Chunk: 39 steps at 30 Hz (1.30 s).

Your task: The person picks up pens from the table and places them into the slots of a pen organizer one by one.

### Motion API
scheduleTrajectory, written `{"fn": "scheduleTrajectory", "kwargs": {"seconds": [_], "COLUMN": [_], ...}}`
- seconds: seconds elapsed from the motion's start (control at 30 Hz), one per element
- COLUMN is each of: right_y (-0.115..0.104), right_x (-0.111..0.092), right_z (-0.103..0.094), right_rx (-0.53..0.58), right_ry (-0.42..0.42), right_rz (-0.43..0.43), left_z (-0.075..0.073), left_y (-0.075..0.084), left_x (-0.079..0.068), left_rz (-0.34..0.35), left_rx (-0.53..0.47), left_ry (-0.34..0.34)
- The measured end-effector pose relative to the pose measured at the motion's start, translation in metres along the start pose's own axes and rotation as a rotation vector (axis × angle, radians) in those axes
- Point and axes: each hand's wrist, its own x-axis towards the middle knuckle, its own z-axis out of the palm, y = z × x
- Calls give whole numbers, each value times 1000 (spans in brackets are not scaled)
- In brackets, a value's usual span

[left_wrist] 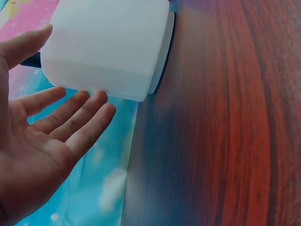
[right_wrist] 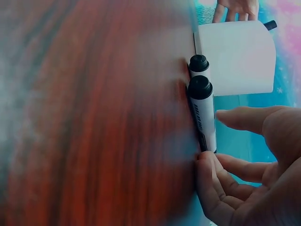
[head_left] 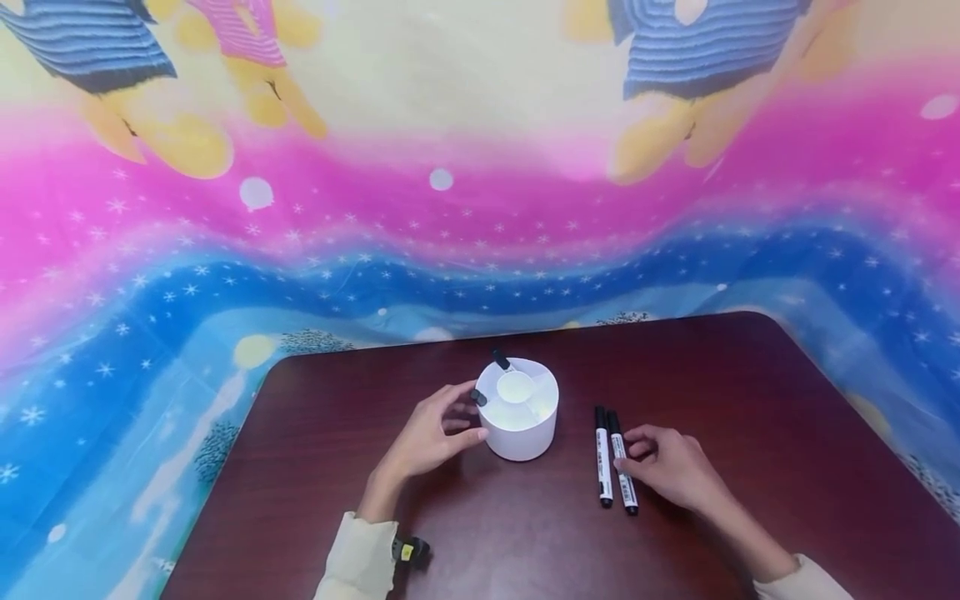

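A white round pen holder (head_left: 522,437) with inner compartments stands on the table. Two black pen ends (head_left: 501,360) stick out at its left side. My left hand (head_left: 438,429) is beside the holder's left side, thumb and fingers spread apart; in the left wrist view its fingers (left_wrist: 77,110) are at the holder's wall without closing round it. Two white markers with black caps, a left one (head_left: 603,458) and a right one (head_left: 623,467), lie side by side right of the holder. At the right marker's side is my right hand (head_left: 671,467), fingers loosely bent, thumb (right_wrist: 242,117) beside the barrel.
The dark reddish-brown table (head_left: 300,467) has rounded far corners. Behind and around it hangs a colourful printed cloth (head_left: 442,217) with snowflakes and cartoon figures. A black device with a yellow label (head_left: 411,552) is at the left wrist.
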Motion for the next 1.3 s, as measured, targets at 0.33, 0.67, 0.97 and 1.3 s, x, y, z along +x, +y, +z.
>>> {"fn": "scheduleTrajectory", "kwargs": {"seconds": [0.33,0.67,0.97,1.3], "right_y": [-1,-5,0,0], "right_x": [1,4,3,5], "right_z": [2,-1,-3,-6], "right_rx": [-90,-105,29,122], "right_ry": [-14,-61,-107,-122], "right_rz": [-3,28,59,36], "left_z": [3,4,4,2], "left_y": [-4,-3,-3,-4], "left_x": [1,-1,0,0], "left_rz": [20,5,7,14], "left_rx": [-17,-16,-12,-13], "left_ry": [-16,-17,-15,-7]}}
